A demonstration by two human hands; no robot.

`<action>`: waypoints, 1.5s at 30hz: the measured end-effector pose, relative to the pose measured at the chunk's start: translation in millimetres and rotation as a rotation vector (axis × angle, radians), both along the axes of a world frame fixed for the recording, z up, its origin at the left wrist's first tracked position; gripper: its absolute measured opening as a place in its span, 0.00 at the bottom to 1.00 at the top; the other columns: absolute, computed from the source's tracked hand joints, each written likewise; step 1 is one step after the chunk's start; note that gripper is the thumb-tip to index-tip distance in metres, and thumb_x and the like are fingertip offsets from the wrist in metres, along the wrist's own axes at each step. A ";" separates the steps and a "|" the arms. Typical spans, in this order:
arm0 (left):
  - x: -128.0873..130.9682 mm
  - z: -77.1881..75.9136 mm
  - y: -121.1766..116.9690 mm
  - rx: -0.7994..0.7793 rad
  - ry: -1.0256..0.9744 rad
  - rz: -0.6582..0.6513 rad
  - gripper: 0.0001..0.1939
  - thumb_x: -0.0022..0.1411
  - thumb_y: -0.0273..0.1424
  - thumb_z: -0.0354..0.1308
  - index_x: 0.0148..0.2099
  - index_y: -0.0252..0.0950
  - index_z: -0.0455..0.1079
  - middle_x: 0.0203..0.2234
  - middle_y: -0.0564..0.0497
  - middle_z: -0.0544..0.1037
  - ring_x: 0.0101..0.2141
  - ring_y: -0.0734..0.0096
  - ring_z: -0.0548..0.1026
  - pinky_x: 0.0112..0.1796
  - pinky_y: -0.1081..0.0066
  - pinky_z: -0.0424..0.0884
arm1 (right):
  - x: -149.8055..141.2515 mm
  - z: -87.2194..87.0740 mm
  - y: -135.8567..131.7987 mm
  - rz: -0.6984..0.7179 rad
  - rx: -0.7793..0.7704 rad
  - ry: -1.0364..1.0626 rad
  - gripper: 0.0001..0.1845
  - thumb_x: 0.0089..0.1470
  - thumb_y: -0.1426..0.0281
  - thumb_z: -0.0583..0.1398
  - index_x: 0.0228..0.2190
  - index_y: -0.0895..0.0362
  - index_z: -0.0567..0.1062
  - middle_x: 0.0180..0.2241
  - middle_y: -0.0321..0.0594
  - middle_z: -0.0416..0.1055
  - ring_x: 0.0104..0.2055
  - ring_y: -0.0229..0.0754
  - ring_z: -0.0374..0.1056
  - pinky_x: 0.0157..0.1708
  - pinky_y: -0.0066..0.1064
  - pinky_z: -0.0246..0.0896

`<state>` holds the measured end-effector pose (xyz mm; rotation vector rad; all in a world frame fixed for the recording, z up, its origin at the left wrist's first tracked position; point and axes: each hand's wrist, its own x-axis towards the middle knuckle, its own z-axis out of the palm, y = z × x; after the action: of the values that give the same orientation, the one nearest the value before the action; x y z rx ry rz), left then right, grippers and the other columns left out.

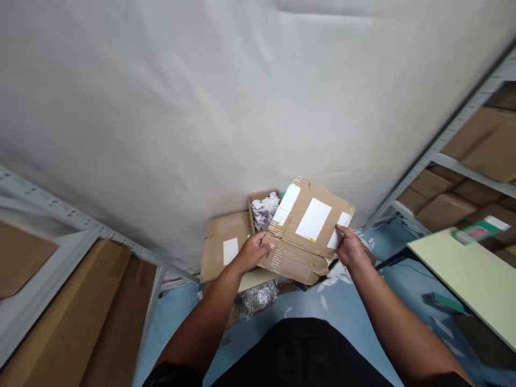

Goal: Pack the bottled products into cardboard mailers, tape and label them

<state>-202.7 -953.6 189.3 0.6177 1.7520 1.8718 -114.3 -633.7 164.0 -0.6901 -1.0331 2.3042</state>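
A worn, flattened cardboard piece [288, 239] is held by both hands, raised in front of the body and tilted. Its left edge is clasped by the left grip [253, 251], the thumb laid over the lower flap; its right edge is pinched by the right grip [350, 246], the thumb set at a white label [339, 230]. Two more white patches are borne on the same face, the central one [313, 217] marked with a small yellow spot. Behind the left grip, a second cardboard item [213, 236] with a white label is seen, and beside it an open box [250, 217] filled with crumpled paper [265, 209]. Below these, part of a pale desk [256, 279] is shown, with clear plastic wrap [260, 297] lower down. Pale scraps are scattered on the blue floor [173, 306]. At the right, a green-and-pink packet [479, 231] is rested on another desk [463, 274]. Cardboard boxes are stored on shelving at both sides, and the background is filled by a wrinkled grey-white sheet [193, 107].
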 end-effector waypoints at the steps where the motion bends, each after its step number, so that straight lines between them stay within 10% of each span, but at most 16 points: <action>1: 4.2 1.0 19.9 -0.008 -0.001 -0.034 0.29 0.58 0.43 0.70 0.57 0.36 0.74 0.49 0.45 0.82 0.48 0.56 0.79 0.49 0.62 0.73 | 17.0 -2.1 13.8 -0.047 -0.007 -0.002 0.19 0.41 0.71 0.70 0.39 0.52 0.77 0.34 0.33 0.82 0.36 0.44 0.78 0.38 0.34 0.77; 9: 56.3 -5.1 185.1 0.087 -0.213 -0.337 0.32 0.55 0.47 0.71 0.56 0.35 0.74 0.49 0.42 0.82 0.49 0.52 0.79 0.50 0.60 0.73 | 156.1 -17.7 147.5 -0.400 -0.049 0.018 0.19 0.40 0.72 0.69 0.39 0.52 0.79 0.37 0.33 0.83 0.38 0.44 0.79 0.39 0.35 0.78; 16: 183.9 -57.0 347.8 0.194 -0.482 -0.458 0.31 0.53 0.44 0.73 0.56 0.37 0.73 0.52 0.39 0.80 0.52 0.47 0.78 0.52 0.51 0.74 | 276.9 -41.4 280.1 -0.602 0.030 0.002 0.21 0.45 0.65 0.66 0.43 0.53 0.77 0.41 0.36 0.83 0.47 0.50 0.79 0.50 0.45 0.76; 21: 242.9 -56.7 449.0 0.084 -0.408 -0.399 0.33 0.51 0.43 0.74 0.56 0.36 0.73 0.53 0.39 0.80 0.54 0.47 0.77 0.53 0.53 0.74 | 342.6 -57.0 337.2 -0.648 0.022 -0.067 0.18 0.45 0.62 0.64 0.40 0.53 0.76 0.37 0.38 0.83 0.44 0.51 0.79 0.47 0.46 0.77; 27: 214.9 -41.0 544.8 -0.009 -0.229 -0.566 0.33 0.50 0.43 0.74 0.55 0.34 0.75 0.53 0.39 0.80 0.55 0.49 0.76 0.58 0.53 0.67 | 405.4 -71.6 392.6 -0.765 0.034 -0.278 0.17 0.41 0.61 0.68 0.33 0.52 0.73 0.30 0.32 0.77 0.33 0.44 0.75 0.32 0.36 0.75; 33: 181.3 -46.5 654.2 -0.023 -0.183 -0.730 0.31 0.51 0.44 0.73 0.53 0.33 0.76 0.51 0.40 0.81 0.53 0.51 0.77 0.58 0.53 0.66 | 433.7 -79.7 444.9 -0.871 0.304 -0.605 0.22 0.42 0.60 0.69 0.41 0.53 0.77 0.37 0.37 0.80 0.41 0.48 0.75 0.41 0.37 0.71; 39: 135.5 -57.1 766.9 -0.046 -0.127 -0.871 0.27 0.48 0.43 0.73 0.48 0.34 0.77 0.46 0.43 0.83 0.50 0.52 0.78 0.58 0.52 0.65 | 422.1 -82.0 498.3 -1.087 0.389 -0.822 0.35 0.40 0.62 0.71 0.52 0.49 0.74 0.54 0.41 0.76 0.57 0.53 0.70 0.58 0.44 0.64; 45: 111.6 -79.0 855.5 -0.117 -0.104 -0.972 0.22 0.49 0.38 0.68 0.46 0.36 0.74 0.40 0.47 0.82 0.45 0.55 0.78 0.54 0.55 0.68 | 377.9 -70.6 522.5 -1.042 0.347 -0.682 0.18 0.47 0.61 0.67 0.41 0.52 0.78 0.40 0.38 0.81 0.44 0.49 0.75 0.45 0.38 0.69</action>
<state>-91.2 -98.1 110.3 1.0542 1.1362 1.0832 263.5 -111.3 93.4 -1.4660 -0.9518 0.9763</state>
